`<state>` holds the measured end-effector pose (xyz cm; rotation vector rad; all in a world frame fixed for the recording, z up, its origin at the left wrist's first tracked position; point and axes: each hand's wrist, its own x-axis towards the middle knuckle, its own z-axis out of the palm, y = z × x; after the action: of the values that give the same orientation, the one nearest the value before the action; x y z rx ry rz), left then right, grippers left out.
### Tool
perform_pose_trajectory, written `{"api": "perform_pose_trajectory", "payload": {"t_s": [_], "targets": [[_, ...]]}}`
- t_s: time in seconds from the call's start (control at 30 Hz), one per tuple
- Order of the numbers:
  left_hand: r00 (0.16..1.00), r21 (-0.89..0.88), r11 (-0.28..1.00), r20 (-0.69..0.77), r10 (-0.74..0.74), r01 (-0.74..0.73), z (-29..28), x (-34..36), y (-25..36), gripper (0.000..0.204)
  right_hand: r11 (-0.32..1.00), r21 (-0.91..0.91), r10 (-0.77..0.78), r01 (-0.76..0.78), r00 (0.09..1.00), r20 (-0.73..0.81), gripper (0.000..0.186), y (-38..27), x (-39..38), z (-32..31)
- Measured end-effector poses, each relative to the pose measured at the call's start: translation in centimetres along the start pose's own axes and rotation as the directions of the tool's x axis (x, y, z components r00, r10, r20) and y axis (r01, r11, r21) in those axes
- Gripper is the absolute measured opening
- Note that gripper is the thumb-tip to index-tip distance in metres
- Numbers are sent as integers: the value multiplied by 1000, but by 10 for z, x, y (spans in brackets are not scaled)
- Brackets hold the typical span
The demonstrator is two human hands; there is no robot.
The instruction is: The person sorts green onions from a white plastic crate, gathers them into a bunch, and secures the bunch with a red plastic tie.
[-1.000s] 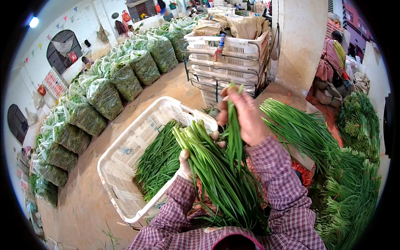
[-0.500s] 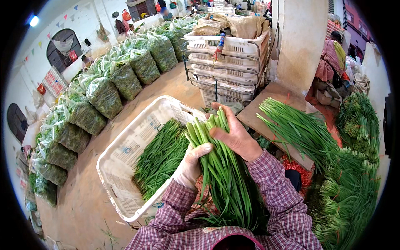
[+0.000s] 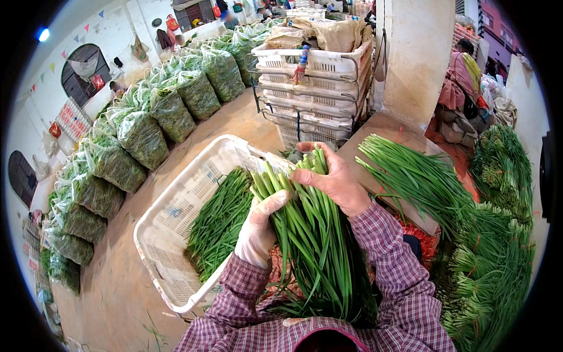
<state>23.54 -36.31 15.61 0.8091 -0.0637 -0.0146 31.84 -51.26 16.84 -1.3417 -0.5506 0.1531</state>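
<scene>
My left hand (image 3: 261, 220), in a pale glove, is closed around a thick bunch of long green chive-like stalks (image 3: 316, 258), with the pale cut ends pointing up and the leaves hanging toward my body. My right hand (image 3: 328, 176), bare, grips the upper right of the same bunch, thumb across the stalks. Just left of the bunch stands a white plastic crate (image 3: 152, 234) holding a heap of similar leaves (image 3: 214, 211). To the right, another loose bundle (image 3: 404, 170) lies on a brown board (image 3: 366, 129).
Stacked white crates (image 3: 305, 88) with sacks stand ahead beside a pillar (image 3: 413, 70). A row of filled plastic bags (image 3: 141, 141) lines the left. Tied green bundles (image 3: 487, 276) are piled at the right. Co-workers (image 3: 229, 20) are in the background; red ties (image 3: 410, 234) lie near me.
My right hand has come down from above onto the bunch and grips it near the cut ends. My left hand has risen along it, and the stalk tops are more spread out.
</scene>
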Motion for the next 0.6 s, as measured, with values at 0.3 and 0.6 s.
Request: {"api": "perform_pose_trajectory", "payload": {"t_s": [0.3,0.6], "targets": [[996,-33,995,-14,-92,92,-9,7,3,44,996,-58,70,-62,987,148,43,-23,2,-4],[998,-10,998,16,-68,68,-15,14,-4,32,994,16,107,-108,992,61,25,-15,-2,-14]]}}
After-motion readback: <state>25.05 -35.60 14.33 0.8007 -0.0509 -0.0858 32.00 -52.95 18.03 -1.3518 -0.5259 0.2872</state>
